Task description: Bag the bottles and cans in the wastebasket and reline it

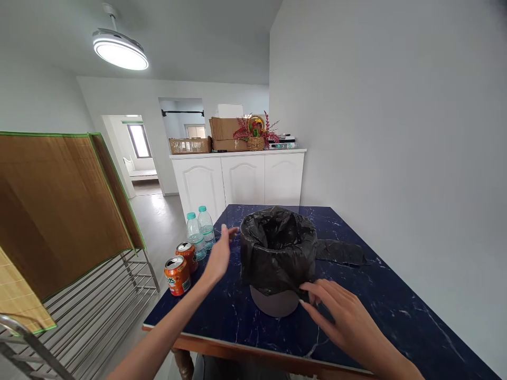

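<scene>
A grey trash bin (274,303) stands upright on the table, lined with a black garbage bag (277,264) folded down over its rim and outer side. Only the lower part of the bin shows beneath the plastic. At the bin's lower right, my right hand (336,311) pinches the hanging edge of the bag between thumb and fingers. My left hand (219,256) is raised just left of the bag, thumb up and fingers apart, holding nothing. Behind the bin, to the right, a flat strip of black plastic (341,252) lies on the table.
Two orange cans (177,275) and two clear water bottles (206,226) stand along the left edge of the dark blue marbled table (356,301). A wall (388,158) borders the right side. A metal rack (99,290) stands at left, a white cabinet (241,179) beyond.
</scene>
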The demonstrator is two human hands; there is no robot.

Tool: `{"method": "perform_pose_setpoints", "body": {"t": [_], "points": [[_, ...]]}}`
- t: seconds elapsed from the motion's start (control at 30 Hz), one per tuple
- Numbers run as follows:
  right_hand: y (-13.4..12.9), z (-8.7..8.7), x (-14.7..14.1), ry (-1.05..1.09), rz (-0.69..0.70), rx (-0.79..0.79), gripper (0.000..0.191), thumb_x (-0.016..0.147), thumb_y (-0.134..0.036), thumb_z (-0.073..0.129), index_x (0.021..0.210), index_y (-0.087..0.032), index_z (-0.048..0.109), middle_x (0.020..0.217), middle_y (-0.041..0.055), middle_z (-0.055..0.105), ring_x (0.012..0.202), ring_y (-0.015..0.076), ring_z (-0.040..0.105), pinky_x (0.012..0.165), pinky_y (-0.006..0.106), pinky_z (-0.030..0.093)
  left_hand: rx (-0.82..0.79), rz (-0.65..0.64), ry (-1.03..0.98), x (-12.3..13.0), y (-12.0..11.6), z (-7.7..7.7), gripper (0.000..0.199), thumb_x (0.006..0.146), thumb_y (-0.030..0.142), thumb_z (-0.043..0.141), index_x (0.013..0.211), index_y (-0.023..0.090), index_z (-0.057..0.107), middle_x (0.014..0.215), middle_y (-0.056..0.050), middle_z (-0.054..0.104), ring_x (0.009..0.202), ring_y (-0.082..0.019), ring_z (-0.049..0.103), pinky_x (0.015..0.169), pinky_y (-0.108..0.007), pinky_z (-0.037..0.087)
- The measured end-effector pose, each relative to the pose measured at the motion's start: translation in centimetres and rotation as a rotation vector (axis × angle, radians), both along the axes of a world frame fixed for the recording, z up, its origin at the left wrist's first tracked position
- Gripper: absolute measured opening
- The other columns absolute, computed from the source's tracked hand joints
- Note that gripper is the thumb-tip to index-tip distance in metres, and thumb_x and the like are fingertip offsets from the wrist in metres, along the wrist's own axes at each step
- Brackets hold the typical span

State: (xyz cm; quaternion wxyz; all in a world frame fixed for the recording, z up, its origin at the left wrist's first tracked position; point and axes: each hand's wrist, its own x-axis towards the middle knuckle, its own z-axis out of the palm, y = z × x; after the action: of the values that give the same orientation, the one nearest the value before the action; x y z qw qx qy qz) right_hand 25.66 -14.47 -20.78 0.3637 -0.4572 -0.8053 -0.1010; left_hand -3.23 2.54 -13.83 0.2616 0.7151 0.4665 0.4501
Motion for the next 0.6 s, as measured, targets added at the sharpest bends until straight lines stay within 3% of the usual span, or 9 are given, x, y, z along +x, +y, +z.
{"method": "perform_pose_setpoints", "body": {"t": [0.1,0.2,0.27,0.4,0.6], "points": [[-1.0,-2.2,1.4,0.204,-0.039,-0.121,0.034,0.112,-0.042,0.05,0.145,-0.035,0.053,0.094,0.004,0.073,0.076,0.021,0.073,0.066,0.032,0.058,0.198,0.204,0.21,-3.1,3.0,3.4,0.059,0.106,0.055,0.035,0.14,0.016,0.064,0.15,-0.017,0.064,0.146,-0.035,0.051,0.126,-0.051,0.032],[-1.1,-4.3,2.7,0.38,-0.094,-0.265,0.033,0.109,-0.051,0.051,0.138,-0.036,0.056,0.095,0.0045,0.074,0.074,0.022,0.073,0.059,0.031,0.056,0.292,0.342,0.413,-5.4,6.9,6.7,0.05,0.098,0.043,0.053,0.138,0.015,0.064,0.158,-0.023,0.053,0.155,-0.042,0.034,0.128,-0.061,0.018],[-0.7,-5.5,3.4,0.471,-0.124,-0.339,0.035,0.108,-0.056,0.05,0.133,-0.034,0.058,0.094,0.0047,0.074,0.074,0.0226,0.073,0.06,0.032,0.056,0.3,0.39,0.539,-6.3,9.2,7.9,0.043,0.095,0.04,0.059,0.131,0.017,0.067,0.147,-0.023,0.063,0.151,-0.045,0.038,0.126,-0.065,0.016],[0.4,-7.6,4.2,0.605,-0.159,-0.419,0.038,0.107,-0.06,0.05,0.13,-0.031,0.058,0.092,0.0039,0.072,0.075,0.0216,0.072,0.065,0.033,0.057,0.271,0.399,0.757,-6.4,11.6,7.9,0.034,0.093,0.043,0.065,0.116,0.019,0.071,0.113,-0.019,0.079,0.128,-0.045,0.061,0.12,-0.069,0.02],[1.0,-9.8,4.6,0.702,-0.092,-0.535,0.043,0.106,-0.063,0.049,0.133,-0.03,0.057,0.09,0.0024,0.071,0.072,0.0204,0.07,0.067,0.033,0.057,0.308,0.373,0.918,-4.9,11.6,6.9,0.029,0.099,0.041,0.062,0.118,0.019,0.067,0.126,-0.021,0.074,0.124,-0.041,0.066,0.114,-0.056,0.035]]}}
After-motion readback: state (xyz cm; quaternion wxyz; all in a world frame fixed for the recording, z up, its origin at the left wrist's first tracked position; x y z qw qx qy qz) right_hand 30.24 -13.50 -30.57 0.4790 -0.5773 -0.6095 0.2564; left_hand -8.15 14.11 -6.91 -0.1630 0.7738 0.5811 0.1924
